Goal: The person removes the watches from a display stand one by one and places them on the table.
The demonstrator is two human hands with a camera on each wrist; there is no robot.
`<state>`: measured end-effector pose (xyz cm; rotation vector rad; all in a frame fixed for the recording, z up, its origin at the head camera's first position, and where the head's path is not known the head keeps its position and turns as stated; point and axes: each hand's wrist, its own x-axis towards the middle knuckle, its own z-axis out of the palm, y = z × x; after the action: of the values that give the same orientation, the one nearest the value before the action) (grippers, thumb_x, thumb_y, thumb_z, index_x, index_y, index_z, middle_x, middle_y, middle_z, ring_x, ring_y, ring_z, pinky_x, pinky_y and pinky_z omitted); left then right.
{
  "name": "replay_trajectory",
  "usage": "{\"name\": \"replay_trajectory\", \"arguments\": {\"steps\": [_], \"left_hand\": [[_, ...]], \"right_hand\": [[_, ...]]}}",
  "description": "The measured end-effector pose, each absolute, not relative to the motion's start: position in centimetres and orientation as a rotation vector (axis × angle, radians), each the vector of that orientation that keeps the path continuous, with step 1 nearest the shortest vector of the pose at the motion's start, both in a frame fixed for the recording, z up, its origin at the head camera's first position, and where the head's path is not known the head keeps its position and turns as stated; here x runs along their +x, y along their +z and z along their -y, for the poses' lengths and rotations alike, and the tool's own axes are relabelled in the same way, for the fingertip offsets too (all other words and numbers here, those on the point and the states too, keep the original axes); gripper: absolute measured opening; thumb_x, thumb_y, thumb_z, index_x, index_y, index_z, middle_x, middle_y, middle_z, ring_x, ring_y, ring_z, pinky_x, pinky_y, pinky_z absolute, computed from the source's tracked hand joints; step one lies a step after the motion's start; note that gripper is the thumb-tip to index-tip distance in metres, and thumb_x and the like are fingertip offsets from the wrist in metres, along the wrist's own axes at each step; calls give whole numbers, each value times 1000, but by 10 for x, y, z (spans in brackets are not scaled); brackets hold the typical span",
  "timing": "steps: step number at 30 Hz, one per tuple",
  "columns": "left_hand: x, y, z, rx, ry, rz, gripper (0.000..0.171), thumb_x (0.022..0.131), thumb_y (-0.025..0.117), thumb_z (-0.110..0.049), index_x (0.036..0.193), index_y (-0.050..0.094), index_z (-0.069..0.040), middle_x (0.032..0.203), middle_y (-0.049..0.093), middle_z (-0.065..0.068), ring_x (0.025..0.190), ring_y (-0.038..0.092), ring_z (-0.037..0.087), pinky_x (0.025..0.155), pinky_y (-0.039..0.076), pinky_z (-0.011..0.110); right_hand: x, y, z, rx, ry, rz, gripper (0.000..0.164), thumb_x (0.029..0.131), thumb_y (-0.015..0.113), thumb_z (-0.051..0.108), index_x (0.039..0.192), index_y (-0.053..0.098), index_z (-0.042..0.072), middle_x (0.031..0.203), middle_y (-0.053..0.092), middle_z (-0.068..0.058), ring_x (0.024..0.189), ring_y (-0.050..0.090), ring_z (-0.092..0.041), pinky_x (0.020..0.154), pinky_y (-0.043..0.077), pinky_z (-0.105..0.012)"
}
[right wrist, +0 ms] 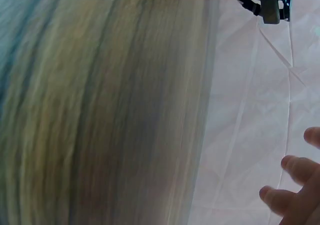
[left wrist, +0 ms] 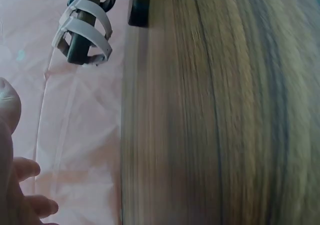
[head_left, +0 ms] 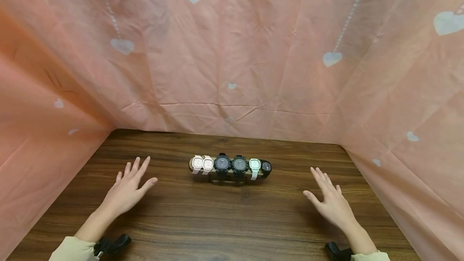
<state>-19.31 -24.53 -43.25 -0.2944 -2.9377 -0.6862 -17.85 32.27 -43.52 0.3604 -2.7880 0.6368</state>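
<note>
A row of wristwatches is strapped around a bar-shaped watch stand near the middle of the table. From the left come two pale pink watches, two black round-faced watches, a mint-green watch and a black square-faced watch. Well to the left of the stand, my left hand is spread with straight fingers and holds nothing. On the other side my right hand is likewise extended, apart from the watches. Pale straps circle the bar's end in the left wrist view.
The dark wood-grain table meets a pink cloth with white hearts at the back and on both sides. A black wrist device sits by the left sleeve, and another one by the right sleeve.
</note>
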Motion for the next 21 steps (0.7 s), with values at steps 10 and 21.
{"name": "replay_trajectory", "arguments": {"steps": [10,21], "left_hand": [[-203,-432,228,-342,-926,2832,69,94,46,-49,149,18,-20,151,13,23,134,14,46,100,15,67],[-214,-435,208,-334,-1123,2696,58,93,50,-47,143,37,-22,135,45,20,118,46,41,90,39,59]], "right_hand": [[-190,-436,-312,507,843,2651,64,90,62,24,145,32,21,148,31,-13,130,31,-41,103,16,-64],[-204,-437,-292,579,863,2585,62,88,65,21,143,37,21,143,40,-11,124,42,-36,97,33,-57]]}}
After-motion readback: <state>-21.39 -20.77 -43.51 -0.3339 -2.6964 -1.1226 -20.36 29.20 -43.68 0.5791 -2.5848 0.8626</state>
